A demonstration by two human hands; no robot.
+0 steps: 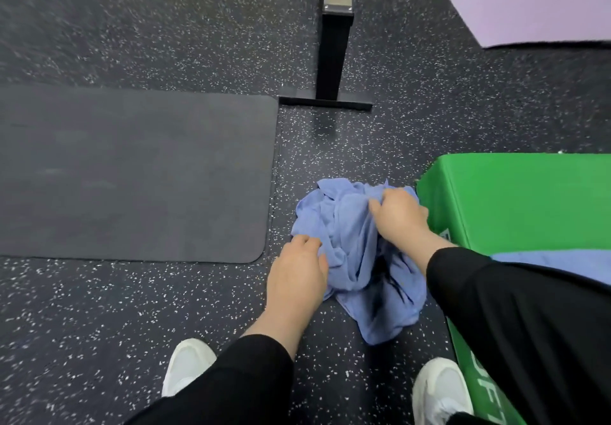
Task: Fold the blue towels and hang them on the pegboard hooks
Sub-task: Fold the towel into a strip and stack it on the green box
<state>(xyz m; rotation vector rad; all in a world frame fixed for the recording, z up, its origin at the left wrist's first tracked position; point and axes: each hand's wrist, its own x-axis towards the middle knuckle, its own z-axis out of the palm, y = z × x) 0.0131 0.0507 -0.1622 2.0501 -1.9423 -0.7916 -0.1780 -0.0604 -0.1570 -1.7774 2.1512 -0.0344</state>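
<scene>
A crumpled blue towel [350, 246] hangs in a bunch just above the speckled floor, beside a green box. My right hand [398, 214] grips its upper right part, fingers curled into the cloth. My left hand [297, 274] holds the lower left edge, fingers curled against the fabric. Another blue towel [558, 267] lies on the green box, partly hidden behind my right sleeve. No pegboard is in view.
A green padded box [515, 200] stands at the right. A dark mat [132, 173] lies on the floor at the left, a lilac mat [535, 8] at the far right. A black post with a flat foot [332, 61] rises ahead. My white shoes [186, 365] are below.
</scene>
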